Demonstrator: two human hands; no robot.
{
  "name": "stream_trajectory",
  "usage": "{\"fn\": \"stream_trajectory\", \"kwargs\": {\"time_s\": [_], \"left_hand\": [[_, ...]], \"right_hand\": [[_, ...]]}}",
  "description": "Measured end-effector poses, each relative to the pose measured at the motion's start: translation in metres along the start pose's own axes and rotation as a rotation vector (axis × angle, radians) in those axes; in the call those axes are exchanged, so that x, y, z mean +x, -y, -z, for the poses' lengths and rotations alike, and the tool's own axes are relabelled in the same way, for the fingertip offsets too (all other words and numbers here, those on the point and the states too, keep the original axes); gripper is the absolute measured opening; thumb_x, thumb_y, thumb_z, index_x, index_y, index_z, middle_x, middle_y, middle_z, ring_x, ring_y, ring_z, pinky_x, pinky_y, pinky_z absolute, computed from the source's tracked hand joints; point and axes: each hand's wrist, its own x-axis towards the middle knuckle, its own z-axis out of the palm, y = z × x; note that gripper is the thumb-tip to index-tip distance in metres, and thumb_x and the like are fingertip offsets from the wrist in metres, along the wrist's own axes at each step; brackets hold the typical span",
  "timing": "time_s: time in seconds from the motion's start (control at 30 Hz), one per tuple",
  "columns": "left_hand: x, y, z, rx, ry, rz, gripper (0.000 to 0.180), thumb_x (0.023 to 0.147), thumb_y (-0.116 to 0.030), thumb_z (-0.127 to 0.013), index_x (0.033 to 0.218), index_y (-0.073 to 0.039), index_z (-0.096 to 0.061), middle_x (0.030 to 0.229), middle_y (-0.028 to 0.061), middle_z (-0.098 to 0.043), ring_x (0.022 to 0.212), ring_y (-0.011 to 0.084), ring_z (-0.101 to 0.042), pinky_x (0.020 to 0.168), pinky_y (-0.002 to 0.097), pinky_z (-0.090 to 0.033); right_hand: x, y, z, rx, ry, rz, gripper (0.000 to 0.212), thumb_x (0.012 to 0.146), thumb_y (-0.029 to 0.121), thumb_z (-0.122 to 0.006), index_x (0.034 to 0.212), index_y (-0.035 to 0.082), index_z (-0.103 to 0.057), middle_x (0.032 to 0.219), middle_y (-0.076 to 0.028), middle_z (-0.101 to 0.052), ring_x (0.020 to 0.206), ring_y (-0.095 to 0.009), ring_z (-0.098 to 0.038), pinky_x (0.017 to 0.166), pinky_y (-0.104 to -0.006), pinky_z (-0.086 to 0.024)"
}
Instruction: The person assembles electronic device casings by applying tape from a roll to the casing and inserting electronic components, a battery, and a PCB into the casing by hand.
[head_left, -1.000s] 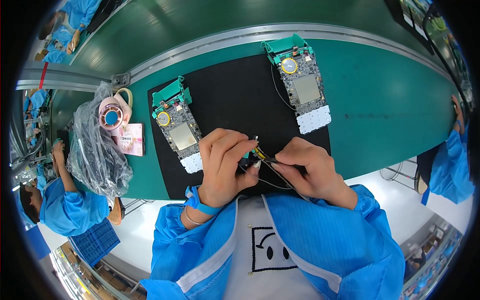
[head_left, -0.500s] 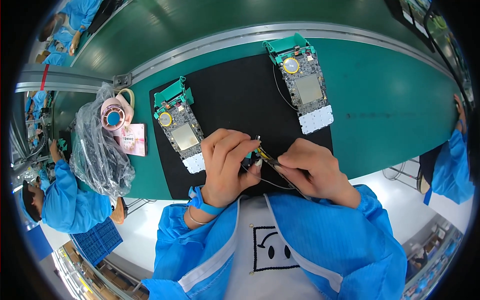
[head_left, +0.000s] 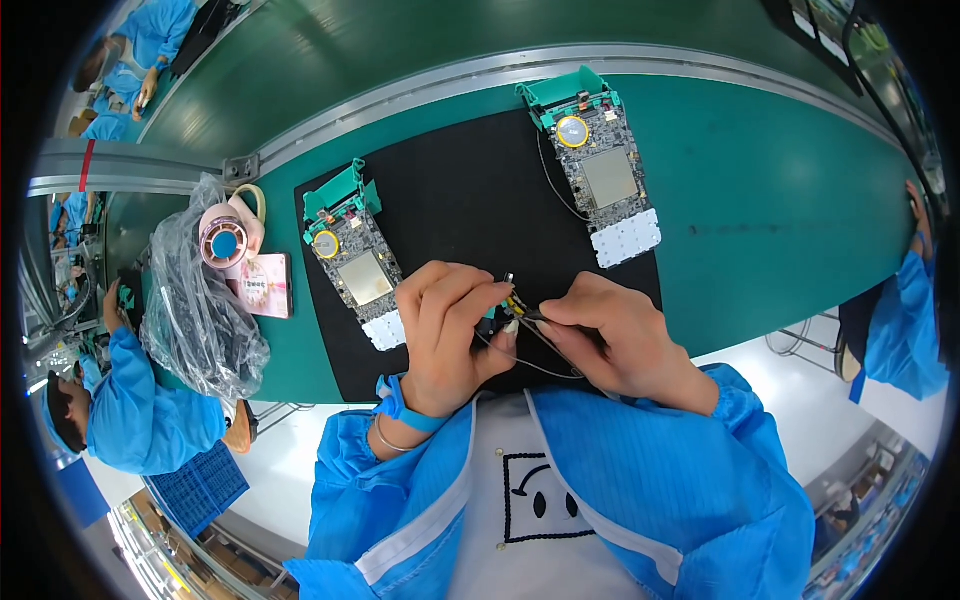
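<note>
At the near edge of the black mat, my left hand (head_left: 440, 325) is closed on a small dark and teal electronic part (head_left: 497, 315) with yellow showing on it. My fingers cover most of it. Close by on the right, my right hand (head_left: 618, 335) pinches a thin dark strip (head_left: 532, 313) whose end meets the part; its kind is unclear. A thin grey wire (head_left: 545, 371) loops below, between both hands. Beyond my left hand lies a circuit board (head_left: 365, 276) with a teal plastic frame. A second such board (head_left: 609, 178) lies farther off to the right.
The black mat (head_left: 465, 190) covers part of the green table (head_left: 760, 220). On the left lie a clear plastic bag (head_left: 195, 320), a pink handheld fan (head_left: 224, 243) and a pink box (head_left: 266, 285). A metal rail (head_left: 420, 83) runs along the back. Co-workers sit on both sides.
My right hand has drawn slightly left, and its fingers grip the dark strip nearer the part. The left hand keeps its hold. The whole view has shifted a little.
</note>
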Motion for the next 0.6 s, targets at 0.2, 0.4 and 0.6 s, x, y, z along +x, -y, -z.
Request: {"fn": "stream_trajectory", "kwargs": {"time_s": [0.2,0.4,0.6], "left_hand": [[0.002,-0.002,0.0,-0.016,-0.001,0.014,0.025,0.081,-0.022,-0.062,0.097,-0.004,-0.058,0.098,0.0107,-0.056,0.094,0.0294,-0.049,0.082,0.0388,-0.041],[0.001,-0.002,0.002,-0.053,-0.005,0.017,0.034,0.067,-0.011,-0.068,0.1,-0.005,-0.061,0.098,0.0083,-0.057,0.093,0.0282,-0.049,0.082,0.0375,-0.039],[0.001,-0.003,0.009,0.046,0.134,-0.024,0.034,0.065,-0.004,-0.068,0.097,-0.014,-0.065,0.101,0.0082,-0.053,0.098,0.029,-0.046,0.083,0.0385,-0.039]], "right_hand": [[0.002,0.008,-0.003,-0.028,-0.036,-0.135,0.025,0.079,-0.003,-0.067,0.102,0.001,-0.056,0.074,-0.01,-0.06,0.061,-0.017,-0.059,0.051,-0.0268,-0.044],[0.006,0.013,0.001,0.072,0.01,-0.356,0.023,0.083,0.004,-0.065,0.103,0.002,-0.054,0.082,-0.008,-0.064,0.071,-0.012,-0.064,0.06,-0.0223,-0.048],[0.003,0.012,0.013,0.201,0.018,-0.51,0.021,0.086,0.005,-0.061,0.105,0.002,-0.052,0.09,-0.008,-0.064,0.082,-0.011,-0.062,0.07,-0.0226,-0.049]]}}
